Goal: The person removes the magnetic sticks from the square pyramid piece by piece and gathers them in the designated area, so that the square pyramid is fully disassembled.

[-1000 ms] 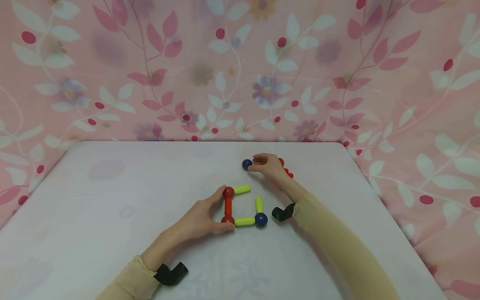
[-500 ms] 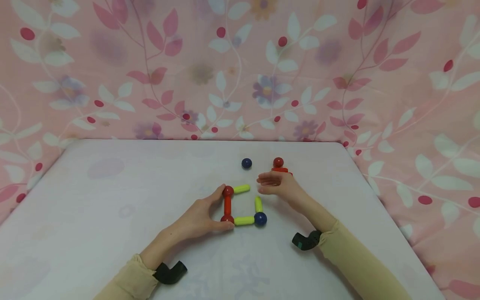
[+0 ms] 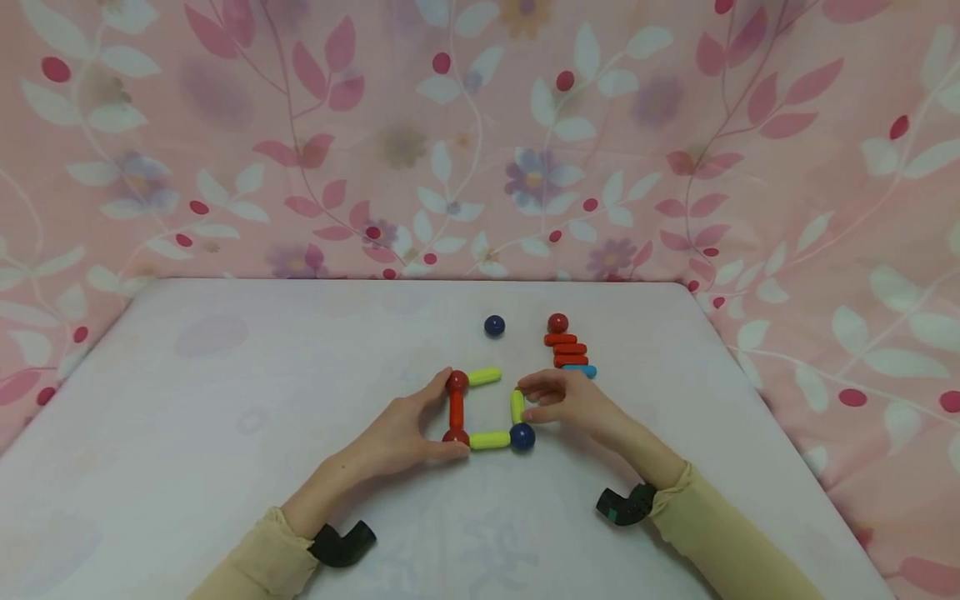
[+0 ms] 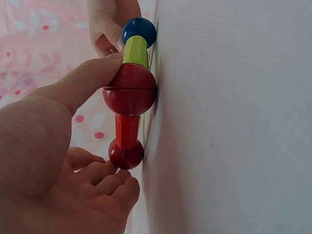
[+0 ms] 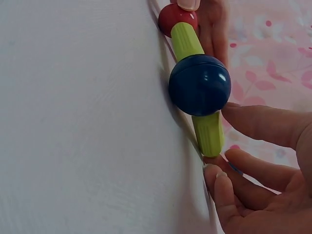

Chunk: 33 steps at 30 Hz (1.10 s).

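Blue corner ball (image 3: 522, 437) as reference: left hand (image 3: 405, 432) grasps the red balls (image 3: 457, 382) left of it, probably steadying the frame (image 3: 456, 410). Right hand (image 3: 576, 403) brackets yellow rod (image 3: 517, 406) just beyond; can't confirm grip. No containers visible; red rods (image 3: 570, 350) loose on desk (image 3: 300, 350), farther back.
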Available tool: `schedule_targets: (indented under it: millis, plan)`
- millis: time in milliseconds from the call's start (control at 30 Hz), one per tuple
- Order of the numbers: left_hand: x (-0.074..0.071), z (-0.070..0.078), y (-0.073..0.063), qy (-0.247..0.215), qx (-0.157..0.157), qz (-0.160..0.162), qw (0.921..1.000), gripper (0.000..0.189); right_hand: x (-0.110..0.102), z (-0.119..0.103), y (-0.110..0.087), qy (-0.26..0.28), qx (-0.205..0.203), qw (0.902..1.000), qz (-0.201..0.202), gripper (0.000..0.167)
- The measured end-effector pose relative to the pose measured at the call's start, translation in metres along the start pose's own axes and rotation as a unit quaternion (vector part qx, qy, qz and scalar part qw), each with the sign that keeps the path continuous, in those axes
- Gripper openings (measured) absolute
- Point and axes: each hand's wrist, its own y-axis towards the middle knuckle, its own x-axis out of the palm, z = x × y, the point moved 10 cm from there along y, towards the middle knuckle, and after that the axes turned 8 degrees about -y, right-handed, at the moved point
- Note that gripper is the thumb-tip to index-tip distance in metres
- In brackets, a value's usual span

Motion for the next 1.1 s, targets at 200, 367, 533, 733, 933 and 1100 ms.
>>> schedule_targets:
  millis: [200,367,533,733,933,1100]
  plan:
    - [-0.001,-0.001,0.000,0.001,0.003,0.002,1.0000,0.106,0.000,-0.004,-0.002,0.027,-0.004,0.9996,-0.002,0.051]
    - [-0.001,-0.001,0.000,0.006,0.004,0.004,1.0000,0.107,0.005,-0.005,-0.004,0.059,-0.003,0.9980,-0.021,0.054]
    - [-0.002,-0.002,0.000,0.009,0.002,0.005,0.9999,0.107,0.010,-0.005,-0.003,0.042,-0.008,0.9983,-0.039,0.056]
    - [-0.002,-0.002,0.000,0.007,0.005,0.006,0.9999,0.107,0.012,-0.005,-0.004,-0.004,-0.014,0.9985,-0.053,0.050]
    - [-0.001,-0.002,0.000,0.006,0.002,0.005,1.0000,0.107,0.013,-0.005,-0.003,-0.015,-0.019,0.9981,-0.057,0.047]
    - [-0.001,-0.002,0.000,0.004,0.003,0.004,1.0000,0.108,0.013,-0.004,-0.001,-0.007,-0.022,0.9980,-0.059,0.046]
